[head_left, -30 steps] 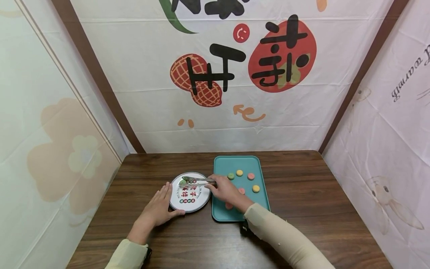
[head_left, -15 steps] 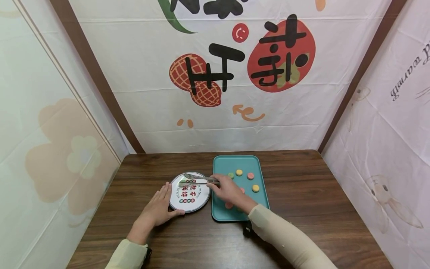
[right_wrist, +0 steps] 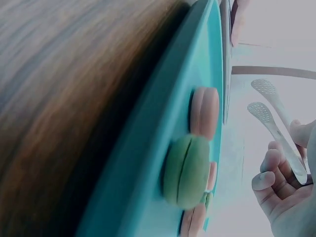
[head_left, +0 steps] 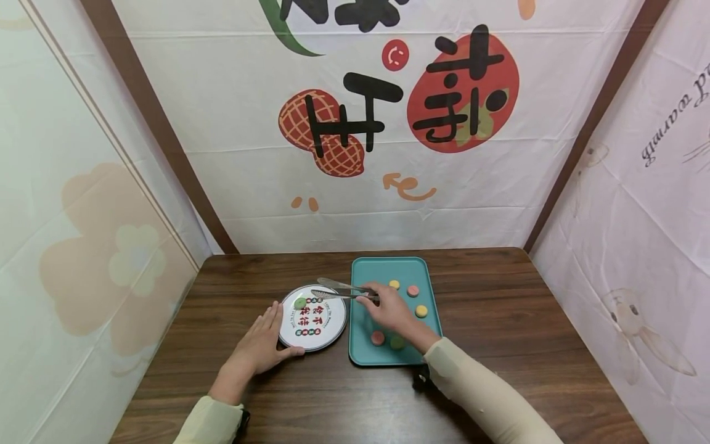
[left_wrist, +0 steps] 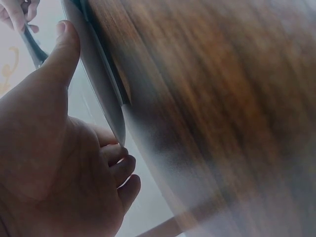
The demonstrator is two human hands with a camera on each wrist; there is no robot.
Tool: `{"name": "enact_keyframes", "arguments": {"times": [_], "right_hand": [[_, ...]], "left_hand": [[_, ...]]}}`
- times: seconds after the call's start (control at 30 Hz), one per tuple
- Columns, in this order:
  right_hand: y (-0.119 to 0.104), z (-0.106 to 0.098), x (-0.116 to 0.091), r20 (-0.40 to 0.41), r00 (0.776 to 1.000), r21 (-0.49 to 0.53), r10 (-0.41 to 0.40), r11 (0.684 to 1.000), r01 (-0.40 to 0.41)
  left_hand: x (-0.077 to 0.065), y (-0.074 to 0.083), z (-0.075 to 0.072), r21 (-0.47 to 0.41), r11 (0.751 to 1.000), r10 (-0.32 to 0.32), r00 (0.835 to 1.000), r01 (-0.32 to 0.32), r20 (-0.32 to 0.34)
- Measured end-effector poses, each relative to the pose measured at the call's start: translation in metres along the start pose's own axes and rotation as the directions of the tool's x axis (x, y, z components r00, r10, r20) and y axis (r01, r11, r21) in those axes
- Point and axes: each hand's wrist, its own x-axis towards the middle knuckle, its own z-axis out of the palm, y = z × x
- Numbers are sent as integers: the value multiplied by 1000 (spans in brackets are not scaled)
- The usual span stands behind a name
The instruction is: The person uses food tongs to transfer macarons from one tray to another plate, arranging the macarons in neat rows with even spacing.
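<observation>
My right hand (head_left: 386,305) holds metal tongs (head_left: 345,295) over the tray's left edge and the plate's right rim. In the right wrist view the two perforated tips of the tongs (right_wrist: 270,114) are apart with nothing between them. A green macaron (head_left: 300,303) lies on the upper left of the white plate (head_left: 327,333), which carries red printed characters. My left hand (head_left: 259,342) rests against the plate's left rim, fingers straight and thumb spread along the near edge. In the left wrist view, the plate (left_wrist: 101,86) appears edge-on beside the fingers.
Right of the plate lies a teal tray (head_left: 363,354) with several macarons, among them a pink one (head_left: 378,338), a green one (head_left: 397,342) and a yellow one (head_left: 421,311). Both stand on a brown wooden table (head_left: 499,345); a printed cloth (head_left: 249,203) hangs behind it.
The tongs have drawn back up and right from the plate with my right hand, their tips spreading apart. The green macaron on the plate now shows uncovered. My left hand has stayed put.
</observation>
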Motion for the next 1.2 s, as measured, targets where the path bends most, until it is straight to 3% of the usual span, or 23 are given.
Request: {"name": "enact_keyframes", "arguments": {"times": [0.23,0.6,0.9,1.2], "right_hand": [[7,-10,-7,-2,1000,-1,18,1000,-18],[16,-23,-17,-72,997,-41,40,998,-43],[22,-37,-28,-52,998,56,40,998,-37],[29,-47,-38,-123,992,-32,35,999,-40]], "left_hand": [[-2,1,-1,-6,1000,1,1000,-1,-6],[-2,2,-1,-13,1000,1,1000,-1,-16],[-3,3,-1,-19,1000,0,1000,-1,-18],[-3,2,-1,-19,1000,2,1000,-2,-29]]}}
